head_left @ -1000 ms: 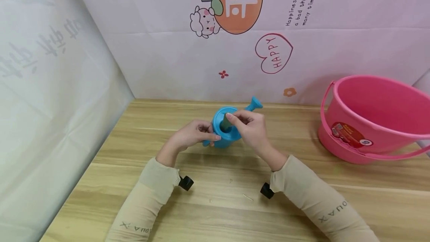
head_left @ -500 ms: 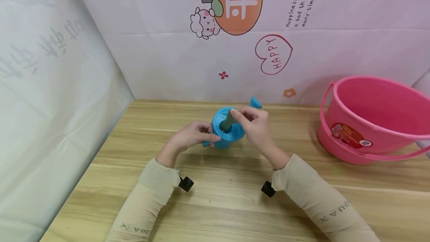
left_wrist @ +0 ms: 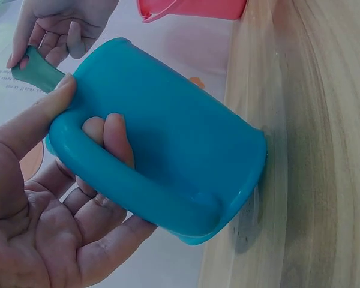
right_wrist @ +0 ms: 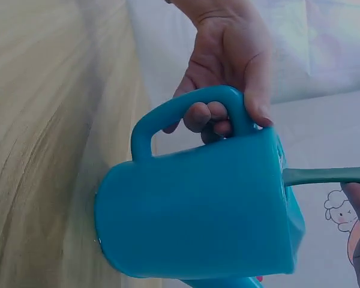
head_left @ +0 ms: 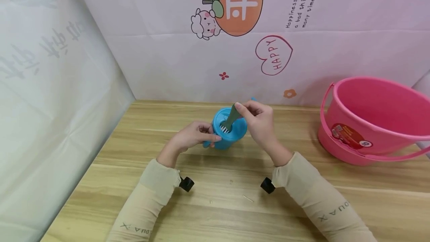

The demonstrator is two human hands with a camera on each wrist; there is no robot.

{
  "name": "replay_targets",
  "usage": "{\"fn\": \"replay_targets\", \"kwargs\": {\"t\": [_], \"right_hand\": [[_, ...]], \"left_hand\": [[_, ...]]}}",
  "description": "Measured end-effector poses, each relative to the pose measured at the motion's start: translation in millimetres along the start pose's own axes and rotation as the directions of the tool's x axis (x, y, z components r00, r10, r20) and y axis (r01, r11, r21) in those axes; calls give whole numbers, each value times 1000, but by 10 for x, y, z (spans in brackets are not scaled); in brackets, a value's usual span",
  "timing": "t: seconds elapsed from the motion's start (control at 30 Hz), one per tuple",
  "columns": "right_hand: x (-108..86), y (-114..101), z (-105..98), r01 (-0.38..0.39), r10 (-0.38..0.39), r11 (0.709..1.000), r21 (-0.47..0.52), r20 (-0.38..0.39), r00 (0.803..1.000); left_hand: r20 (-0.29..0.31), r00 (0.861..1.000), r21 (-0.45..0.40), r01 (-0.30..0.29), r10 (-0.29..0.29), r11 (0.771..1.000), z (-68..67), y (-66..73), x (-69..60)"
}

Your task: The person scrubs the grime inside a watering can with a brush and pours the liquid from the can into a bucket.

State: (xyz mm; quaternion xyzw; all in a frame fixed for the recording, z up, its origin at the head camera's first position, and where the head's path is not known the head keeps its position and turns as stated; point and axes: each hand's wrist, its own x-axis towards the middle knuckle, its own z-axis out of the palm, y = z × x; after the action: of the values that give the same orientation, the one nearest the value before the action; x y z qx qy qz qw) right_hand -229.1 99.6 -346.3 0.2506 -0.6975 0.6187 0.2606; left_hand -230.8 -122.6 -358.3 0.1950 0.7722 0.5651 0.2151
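Note:
A blue watering can (head_left: 239,130) stands on the table, its round top opening facing up. My left hand (head_left: 193,135) grips the can's handle, thumb near the rim and fingers through the loop, as the left wrist view shows on the blue can (left_wrist: 180,114). Between thumb and fingers, my right hand (head_left: 259,120) pinches the upper end of a green tool (head_left: 232,117). The tool's lower end, with white stripes like teeth or bristles, is at the opening. It leans toward the right hand. In the right wrist view the green shaft (right_wrist: 324,175) sticks out of the top.
To the right stands a large pink bucket (head_left: 349,111) with its handle hanging down. Small pale scraps (head_left: 248,198) lie on the wooden table (head_left: 215,219) in front of the can. A printed white cloth (head_left: 161,59) hangs behind the table.
My right hand has moved up and right, drawing the green tool farther out of the can, so its striped end shows. The left hand and can stay in place.

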Motion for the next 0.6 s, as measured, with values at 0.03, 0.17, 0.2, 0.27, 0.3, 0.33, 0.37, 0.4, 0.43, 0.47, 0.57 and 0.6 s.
{"fn": "replay_targets", "kwargs": {"t": [0.03,0.17,0.2,0.27,0.3,0.33,0.37,0.4,0.43,0.47,0.57,0.6], "right_hand": [[-9,6,7,-6,6,1000,-1,13,1000],[-66,35,32,-20,23,999,-31,95,995],[-73,38,32,-23,26,999,-32,93,995],[-70,37,21,-35,37,999,-24,51,998],[-63,34,15,-39,40,999,-15,22,999],[-58,31,9,-46,46,999,-9,-1,999],[-55,26,7,-48,48,999,-1,-9,999],[-56,20,8,-50,50,999,-1,-4,999],[-64,22,13,-55,55,999,-3,10,998],[-76,25,20,-56,56,998,-6,26,998],[-108,40,36,-48,49,999,-17,47,998],[-108,47,26,-52,53,998,-17,40,998]], "left_hand": [[0,1000,-2,0,0,1000,0,2,-2],[0,1000,-5,6,-6,1000,3,1,-8],[-1,1000,-1,9,-9,1000,6,0,-7],[-5,1000,7,11,-11,1000,13,-2,-2],[-6,1000,9,11,-11,1000,17,-2,1],[-8,1000,12,11,-11,1000,21,-1,3],[-8,1000,12,11,-11,1000,24,0,5],[-10,1000,13,12,-12,1000,26,0,6],[-10,1000,13,11,-11,1000,25,1,5],[-11,1000,12,11,-11,1000,24,-1,4],[-16,1000,11,11,-11,1000,22,-6,0],[-19,1000,14,11,-11,1000,22,-8,2]]}}
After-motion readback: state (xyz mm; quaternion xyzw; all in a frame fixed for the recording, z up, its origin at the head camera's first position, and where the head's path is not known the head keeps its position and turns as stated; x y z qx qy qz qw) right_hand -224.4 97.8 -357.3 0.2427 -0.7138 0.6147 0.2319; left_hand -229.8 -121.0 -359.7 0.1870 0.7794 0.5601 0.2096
